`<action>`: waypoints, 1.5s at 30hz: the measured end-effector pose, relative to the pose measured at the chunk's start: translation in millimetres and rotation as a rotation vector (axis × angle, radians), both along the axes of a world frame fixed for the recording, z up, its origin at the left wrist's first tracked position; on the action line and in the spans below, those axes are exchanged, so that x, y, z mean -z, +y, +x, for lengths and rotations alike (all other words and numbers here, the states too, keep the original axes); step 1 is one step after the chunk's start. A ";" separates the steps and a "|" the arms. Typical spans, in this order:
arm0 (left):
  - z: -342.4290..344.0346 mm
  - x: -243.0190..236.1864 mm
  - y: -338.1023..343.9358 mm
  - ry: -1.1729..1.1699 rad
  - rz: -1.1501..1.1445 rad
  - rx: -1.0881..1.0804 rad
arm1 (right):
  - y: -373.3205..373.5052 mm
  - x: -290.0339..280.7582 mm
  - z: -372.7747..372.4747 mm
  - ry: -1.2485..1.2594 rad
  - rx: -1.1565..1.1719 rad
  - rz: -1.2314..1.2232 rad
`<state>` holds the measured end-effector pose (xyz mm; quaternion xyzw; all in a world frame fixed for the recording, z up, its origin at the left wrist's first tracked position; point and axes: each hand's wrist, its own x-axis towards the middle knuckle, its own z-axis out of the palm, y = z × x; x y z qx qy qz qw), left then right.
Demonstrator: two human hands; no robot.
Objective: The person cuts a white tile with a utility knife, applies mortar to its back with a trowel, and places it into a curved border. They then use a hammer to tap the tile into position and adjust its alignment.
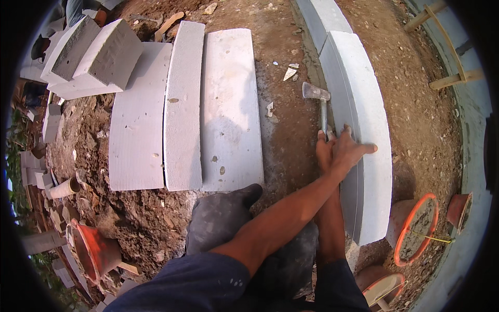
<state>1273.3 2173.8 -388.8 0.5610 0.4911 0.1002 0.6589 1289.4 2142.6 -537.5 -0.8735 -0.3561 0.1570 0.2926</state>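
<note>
A long white lightweight concrete block (371,135) lies in line with another block (327,18) beyond it, forming a low course on the right. My left hand (349,151) is spread over the near block's edge, with the thumb out on its top and fingers against its left side. Crossing beneath my left wrist, my right hand (324,150) grips a hammer (316,92) by its metal handle. The hammer's flared head points away from me, just left of the block. My right fingers are partly hidden. Grey mortar (312,65) runs along the far block's base.
Several white blocks (228,109) lie flat on my left, with more stacked (99,57) behind. Orange-rimmed buckets (400,229) of grey mix stand at the lower right. Another orange bucket (96,252) is at the lower left. A wall (470,130) borders the right; a person (78,10) is far left.
</note>
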 end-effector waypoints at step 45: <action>0.0 14.6 13.9 -0.134 -0.123 0.104 | -290.2 -277.9 -60.0 0.984 0.176 0.419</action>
